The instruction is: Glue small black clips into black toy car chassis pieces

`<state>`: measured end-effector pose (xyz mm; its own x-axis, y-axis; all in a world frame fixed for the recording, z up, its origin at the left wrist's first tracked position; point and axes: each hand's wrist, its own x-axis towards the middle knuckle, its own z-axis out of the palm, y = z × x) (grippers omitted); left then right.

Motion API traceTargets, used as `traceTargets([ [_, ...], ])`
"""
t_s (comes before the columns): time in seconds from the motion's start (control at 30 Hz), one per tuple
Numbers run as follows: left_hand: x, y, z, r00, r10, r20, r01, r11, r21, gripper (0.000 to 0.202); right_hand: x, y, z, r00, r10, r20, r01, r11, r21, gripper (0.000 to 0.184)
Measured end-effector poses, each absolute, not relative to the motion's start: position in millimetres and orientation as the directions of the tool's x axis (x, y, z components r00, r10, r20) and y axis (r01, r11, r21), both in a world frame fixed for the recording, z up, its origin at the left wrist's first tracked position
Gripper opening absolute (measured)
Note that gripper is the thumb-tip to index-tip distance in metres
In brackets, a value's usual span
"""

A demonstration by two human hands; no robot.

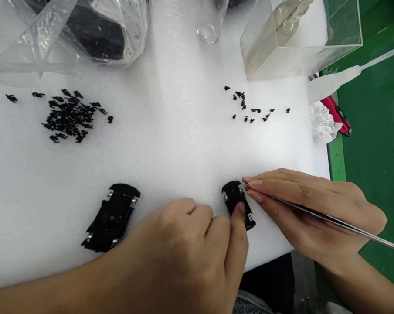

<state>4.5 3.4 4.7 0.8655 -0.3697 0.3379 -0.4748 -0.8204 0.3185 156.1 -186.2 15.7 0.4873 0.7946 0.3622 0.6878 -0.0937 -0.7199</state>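
Observation:
My right hand [301,205] is closed round slim metal tweezers [331,219]; their tips touch the top right corner of a small black toy car chassis [232,195]. On that piece presses a fingertip of my left hand [197,248], whose other fingers are curled under and partly hidden. The chassis lies on white foam [171,144], with silvery bits at its wheel notches. Left of my left hand rests a larger black car-shaped part [110,218], also with shiny bits at its corners. Whether the tweezers pinch a tiny piece is too small to tell.
A heap of small black parts [71,115] lies at left, several tinier black pieces [243,104] at upper right. Behind stand a plastic bag [134,30], a clear cup [210,30] and a clear box [282,61]. A white nozzle bottle [334,83] is at right.

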Motion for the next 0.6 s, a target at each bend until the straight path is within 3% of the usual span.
traceTargets([
  [0.37, 5.2, 3.9, 4.2, 0.870, -0.364, 0.334, -0.471, -0.815, 0.339, 0.031, 156.4, -186.5, 16.7, 0.471, 0.802, 0.368, 0.694, -0.079, -0.716, 0.045],
  [0.5, 4.6, 3.9, 5.5, 0.869, -0.363, 0.335, -0.471, -0.815, 0.338, 0.026, 154.0, -187.0, 17.7, 0.514, 0.780, 0.357, 0.690, -0.128, -0.712, 0.032],
  [0.6, 4.6, 2.8, 5.2, 0.869, -0.367, 0.331, -0.473, -0.813, 0.340, 0.024, 153.6, -188.1, 18.3, 0.507, 0.783, 0.361, 0.705, -0.135, -0.696, 0.033],
])
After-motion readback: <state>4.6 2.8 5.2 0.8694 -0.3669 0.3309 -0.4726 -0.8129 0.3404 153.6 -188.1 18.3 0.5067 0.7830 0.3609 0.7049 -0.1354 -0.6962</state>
